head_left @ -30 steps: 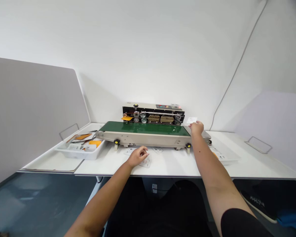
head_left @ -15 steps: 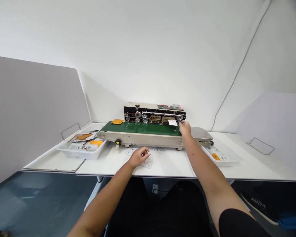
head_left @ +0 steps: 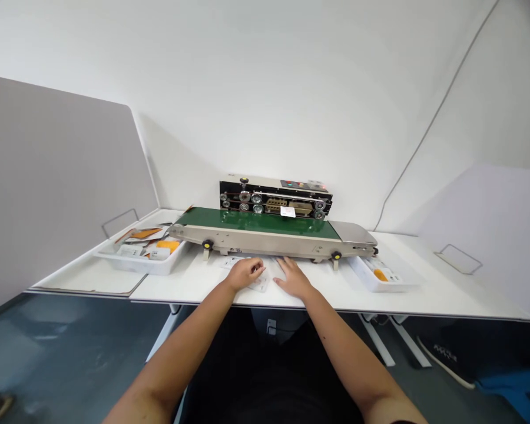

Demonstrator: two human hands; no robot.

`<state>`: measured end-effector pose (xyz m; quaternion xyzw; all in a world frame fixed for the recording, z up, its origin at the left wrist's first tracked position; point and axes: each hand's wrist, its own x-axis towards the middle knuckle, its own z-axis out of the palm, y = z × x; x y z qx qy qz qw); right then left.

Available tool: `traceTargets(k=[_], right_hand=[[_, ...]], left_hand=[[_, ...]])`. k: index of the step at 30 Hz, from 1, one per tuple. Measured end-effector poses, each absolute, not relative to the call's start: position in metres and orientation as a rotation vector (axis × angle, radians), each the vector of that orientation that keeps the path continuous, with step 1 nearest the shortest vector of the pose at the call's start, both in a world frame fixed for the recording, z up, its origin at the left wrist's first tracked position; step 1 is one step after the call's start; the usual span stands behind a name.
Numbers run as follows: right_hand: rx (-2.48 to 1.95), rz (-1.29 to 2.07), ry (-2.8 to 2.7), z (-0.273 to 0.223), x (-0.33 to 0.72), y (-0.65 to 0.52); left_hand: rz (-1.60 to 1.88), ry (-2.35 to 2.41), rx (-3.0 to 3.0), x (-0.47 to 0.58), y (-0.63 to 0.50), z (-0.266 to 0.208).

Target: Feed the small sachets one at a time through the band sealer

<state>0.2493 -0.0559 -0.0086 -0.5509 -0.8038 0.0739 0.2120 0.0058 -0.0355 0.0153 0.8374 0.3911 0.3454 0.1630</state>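
Packet, white and flat (head_left: pixel 287 212), is sitting against the black-fronted roller machine (head_left: pixel 274 190) above the green belt (head_left: pixel 247 220), apparently so rollers (head_left: pixel 320 205) are catching its edge, while right hand (head_left: pixel 295 279), grip spread apart, is resting on the white table (head_left: pixel 183 285), left hand (head_left: pixel 246 272) curled over clear packets (head_left: pixel 261 285), its hold impossible to tell.

A grey cable (head_left: pixel 441 102) runs down the wall (head_left: pixel 265 88).

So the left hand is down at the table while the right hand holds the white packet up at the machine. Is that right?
Not quite: the right hand isn't holding it. The head view shows that hand down at the table too, and the white packet at the machine with no hand on it.
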Motion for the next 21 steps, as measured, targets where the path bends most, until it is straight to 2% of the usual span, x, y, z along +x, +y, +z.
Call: traceTargets(k=[3,13,21], right_hand=[[-1.616,0.202,-2.207,-0.008,0.249,-0.051],[-1.477,-0.027,-2.266,-0.007,0.25,-0.065],[-1.381,-0.158,-1.912,-0.007,0.261,-0.062]], left_hand=[[0.969,1.124,2.402,0.007,-0.035,0.016],[0.955,1.122,2.388,0.008,-0.035,0.017],[0.974,1.14,2.404,0.007,-0.034,0.016]])
